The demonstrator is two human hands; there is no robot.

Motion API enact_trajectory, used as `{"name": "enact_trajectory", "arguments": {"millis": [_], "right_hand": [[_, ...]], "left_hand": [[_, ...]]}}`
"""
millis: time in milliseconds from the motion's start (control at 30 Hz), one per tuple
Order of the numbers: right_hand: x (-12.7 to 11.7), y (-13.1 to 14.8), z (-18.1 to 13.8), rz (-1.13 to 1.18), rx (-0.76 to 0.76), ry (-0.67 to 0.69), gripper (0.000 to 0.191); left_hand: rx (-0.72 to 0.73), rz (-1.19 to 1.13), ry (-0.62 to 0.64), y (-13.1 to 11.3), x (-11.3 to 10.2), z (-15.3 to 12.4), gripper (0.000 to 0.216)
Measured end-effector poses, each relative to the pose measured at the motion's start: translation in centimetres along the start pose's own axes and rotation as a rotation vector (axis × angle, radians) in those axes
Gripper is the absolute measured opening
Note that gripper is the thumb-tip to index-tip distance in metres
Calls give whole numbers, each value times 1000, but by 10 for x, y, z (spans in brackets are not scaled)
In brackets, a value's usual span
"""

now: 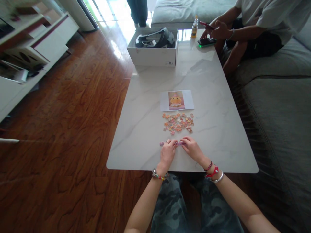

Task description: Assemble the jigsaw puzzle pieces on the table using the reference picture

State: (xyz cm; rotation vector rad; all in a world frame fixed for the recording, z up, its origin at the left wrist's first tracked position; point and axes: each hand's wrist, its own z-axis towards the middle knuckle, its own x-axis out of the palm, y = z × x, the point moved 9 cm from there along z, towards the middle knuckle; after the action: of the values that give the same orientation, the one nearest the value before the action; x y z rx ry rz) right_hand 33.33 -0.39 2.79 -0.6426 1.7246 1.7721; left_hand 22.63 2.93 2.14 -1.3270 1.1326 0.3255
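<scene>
Both my hands rest on the white marble table (145, 106) near its front edge. My left hand (167, 152) and my right hand (191, 149) have their fingers pinched together on a short row of joined pink puzzle pieces (162, 143) that lies between and beside them. Just beyond the hands is a loose pile of several orange and pink puzzle pieces (178, 123). Farther back lies a white sheet with the reference picture (176, 100), an orange figure on a pink ground.
A white open box (154, 53) holding a dark headset stands at the table's far end. Another person sits on the grey sofa (279, 97) at the back right, holding a phone (206, 41). A small bottle (194, 27) stands nearby. Wooden floor lies to the left.
</scene>
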Motion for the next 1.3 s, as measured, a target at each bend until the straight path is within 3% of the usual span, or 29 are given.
{"name": "enact_trajectory", "arguments": {"millis": [600,733,933,1067,1300], "right_hand": [[2,2,1,-27,-26,7,20],[-2,1,1,-9,-18,-13,21],[-6,2,11,204,36,41,28],[-4,1,22,356,83,94,27],[-4,-12,30,389,169,104,21]], "left_hand": [[-14,129,-73,-1,1,-1,22],[-25,56,-88,3,-2,-1,20],[110,-239,-5,0,-6,10,17],[196,-222,25,-6,-12,17,19],[158,-161,15,-1,-15,20,16]]}}
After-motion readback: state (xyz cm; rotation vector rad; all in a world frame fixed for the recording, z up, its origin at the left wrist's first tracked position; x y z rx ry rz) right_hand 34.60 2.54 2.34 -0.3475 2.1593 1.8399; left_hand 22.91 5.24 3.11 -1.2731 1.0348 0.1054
